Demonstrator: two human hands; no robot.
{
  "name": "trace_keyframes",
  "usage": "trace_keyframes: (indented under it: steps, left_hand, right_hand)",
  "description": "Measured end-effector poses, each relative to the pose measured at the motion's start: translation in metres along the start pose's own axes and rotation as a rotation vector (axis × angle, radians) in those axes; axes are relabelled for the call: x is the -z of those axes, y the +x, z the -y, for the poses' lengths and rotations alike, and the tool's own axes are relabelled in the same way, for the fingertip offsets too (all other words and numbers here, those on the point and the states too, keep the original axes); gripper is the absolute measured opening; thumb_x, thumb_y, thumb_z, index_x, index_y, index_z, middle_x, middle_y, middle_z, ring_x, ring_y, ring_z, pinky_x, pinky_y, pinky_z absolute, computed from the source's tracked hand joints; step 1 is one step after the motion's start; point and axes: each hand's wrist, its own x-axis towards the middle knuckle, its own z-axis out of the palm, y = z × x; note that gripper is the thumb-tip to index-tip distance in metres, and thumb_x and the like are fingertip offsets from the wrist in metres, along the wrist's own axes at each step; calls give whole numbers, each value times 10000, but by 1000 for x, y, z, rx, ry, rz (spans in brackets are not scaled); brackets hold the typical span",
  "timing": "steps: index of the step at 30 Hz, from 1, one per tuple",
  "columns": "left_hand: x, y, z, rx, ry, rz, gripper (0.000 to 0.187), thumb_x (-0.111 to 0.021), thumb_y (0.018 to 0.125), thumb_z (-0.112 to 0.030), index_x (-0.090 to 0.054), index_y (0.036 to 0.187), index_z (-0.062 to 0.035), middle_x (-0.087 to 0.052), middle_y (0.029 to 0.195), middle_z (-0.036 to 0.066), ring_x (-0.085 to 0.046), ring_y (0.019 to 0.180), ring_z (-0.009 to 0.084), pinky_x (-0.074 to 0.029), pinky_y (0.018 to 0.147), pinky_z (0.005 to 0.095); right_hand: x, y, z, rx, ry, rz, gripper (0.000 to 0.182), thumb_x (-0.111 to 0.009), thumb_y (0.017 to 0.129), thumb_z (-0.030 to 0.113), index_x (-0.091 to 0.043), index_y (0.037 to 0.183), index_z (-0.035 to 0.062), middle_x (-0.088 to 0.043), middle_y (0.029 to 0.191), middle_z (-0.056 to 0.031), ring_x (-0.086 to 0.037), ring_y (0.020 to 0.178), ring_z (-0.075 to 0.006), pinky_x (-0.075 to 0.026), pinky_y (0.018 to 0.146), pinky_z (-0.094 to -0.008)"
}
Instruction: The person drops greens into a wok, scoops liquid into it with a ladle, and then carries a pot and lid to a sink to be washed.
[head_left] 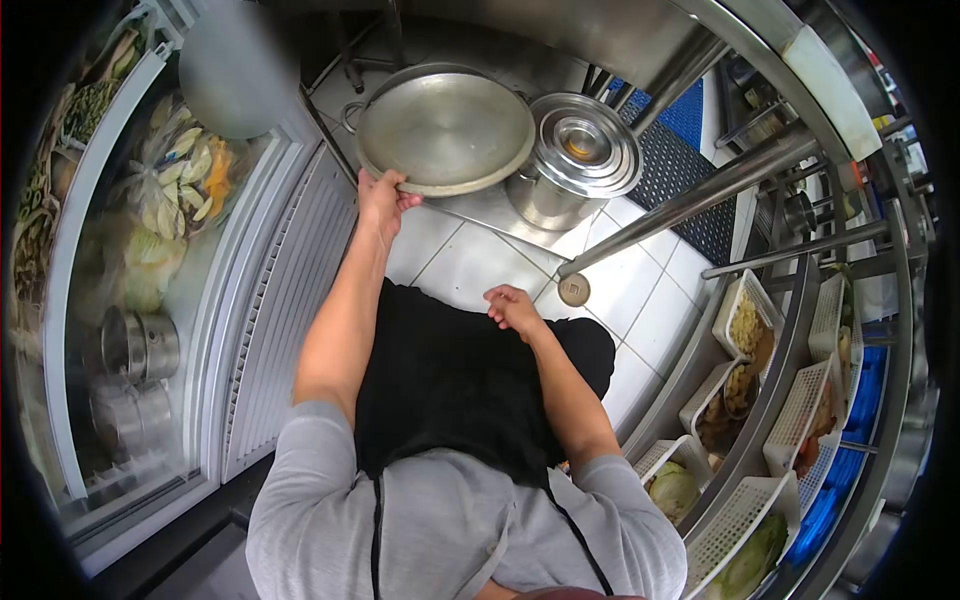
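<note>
My left hand (384,203) grips the near left rim of a large round metal lid (445,130), its fingers wrapped round the edge. Under the lid, the rim and a side handle of a pot (350,116) show at the left; the rest of that pot is hidden. My right hand (513,308) hangs over my lap with its fingers curled, touching none of the pots; nothing can be made out in it. To the right of the large lid stands a steel pot (552,203) with its own shiny lid (588,140) on.
A glass-door fridge (205,420) with bagged vegetables (185,170) and metal pots stands at the left. White baskets (745,520) of food line the rack at the right. A metal leg (660,215) slants down to the tiled floor (465,265). A black mat (690,185) lies beyond.
</note>
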Motion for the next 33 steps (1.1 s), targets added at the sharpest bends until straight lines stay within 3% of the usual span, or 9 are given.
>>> trace_keyframes:
  steps: [6,9,10,13,16,19,24,27,33]
  left_hand:
    - [0,-47,8,-62,42,94,404,-537,798,2,-347,1155,-9,-579,936,165,-622,593,207,-532,416,278]
    - [-1,-74,12,-14,35,178,435,-543,796,-2,-351,1186,-17,-584,969,156,-629,617,204,-529,414,273]
    - [-2,-85,16,-13,16,183,467,-550,792,-10,-354,1215,-33,-589,990,148,-635,637,206,-528,412,274]
    - [1,-113,30,81,12,262,488,-576,788,-36,-354,1222,-48,-566,1032,131,-637,668,210,-533,417,282]
    - [8,-123,45,147,24,306,503,-576,793,-30,-349,1241,-49,-569,1027,123,-637,685,195,-532,416,272]
    - [14,-129,55,192,37,350,522,-569,810,-21,-342,1278,-58,-576,1021,115,-645,683,172,-533,411,260]
    - [14,-137,53,211,57,435,508,-598,835,-62,-354,1280,-52,-584,1038,119,-651,677,165,-535,413,252]
    - [14,-131,47,259,100,470,432,-609,863,-193,-414,1227,-67,-599,1013,92,-638,742,166,-544,494,280]
    - [15,-67,73,280,22,292,459,-521,897,-429,-493,1191,-78,-616,998,83,-613,766,150,-505,639,302]
  right_hand:
    - [7,-42,92,255,434,-16,527,-507,937,533,-548,1177,66,-634,876,-56,-584,779,-133,-490,608,-298]
    - [13,-56,117,296,529,-35,678,-481,911,613,-458,1286,49,-618,1116,-112,-623,922,-202,-521,663,-348]
    - [15,-61,124,319,524,-32,744,-476,911,615,-387,1351,22,-582,1200,-154,-622,1011,-269,-535,694,-382]
    - [19,-68,117,252,752,-22,679,-651,883,384,-364,1366,4,-505,1307,-157,-582,1097,-306,-526,879,-422]
    - [13,-82,94,358,703,-291,638,-689,808,126,-386,1358,15,-487,1331,-136,-530,1175,-302,-463,994,-435]
    - [2,-103,84,350,786,-352,678,-641,744,-2,-380,1369,27,-495,1324,-129,-495,1214,-304,-422,1037,-441]
    - [0,-113,61,386,820,-395,700,-617,725,-21,-372,1379,21,-492,1326,-142,-482,1223,-326,-392,1061,-464]
    - [0,-114,52,416,862,-423,690,-594,723,-33,-376,1376,13,-494,1324,-155,-475,1232,-337,-384,1068,-476]
    - [6,-117,30,421,926,-407,655,-589,716,-65,-414,1343,15,-531,1279,-142,-519,1184,-313,-422,1035,-456]
